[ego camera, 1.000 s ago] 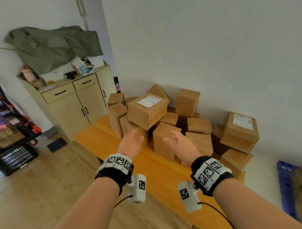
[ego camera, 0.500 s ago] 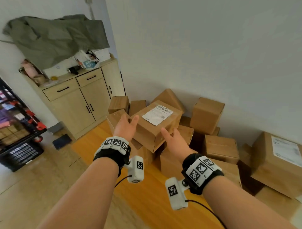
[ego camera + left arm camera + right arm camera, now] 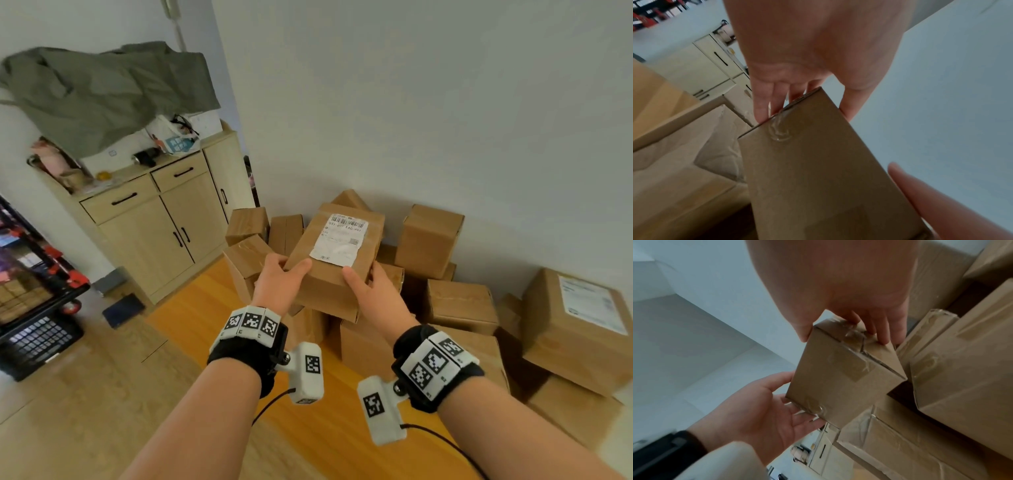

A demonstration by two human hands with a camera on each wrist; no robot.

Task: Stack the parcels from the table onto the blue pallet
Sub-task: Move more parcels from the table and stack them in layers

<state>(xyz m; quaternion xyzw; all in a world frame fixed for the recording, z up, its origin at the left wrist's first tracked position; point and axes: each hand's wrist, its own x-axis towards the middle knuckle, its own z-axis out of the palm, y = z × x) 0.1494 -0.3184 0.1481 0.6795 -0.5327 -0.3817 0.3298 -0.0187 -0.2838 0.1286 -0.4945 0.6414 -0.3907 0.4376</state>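
- Change: half a second ago both hands reached open toward the brown cardboard parcel with the white shipping label (image 3: 337, 260); now they clasp it, so pickup is under way
- Left hand (image 3: 275, 284): thumb on top, fingers curled round the left end
- Right hand (image 3: 371, 291): grips the right end likewise
- Parcel sits between the palms, atop the heap on the orange wooden table (image 3: 205, 308)
- Blue pallet: not in view

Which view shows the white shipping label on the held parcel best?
The head view: the label faces up on the parcel, barcode visible. Both wrist views show only bare taped cardboard sides, no label.
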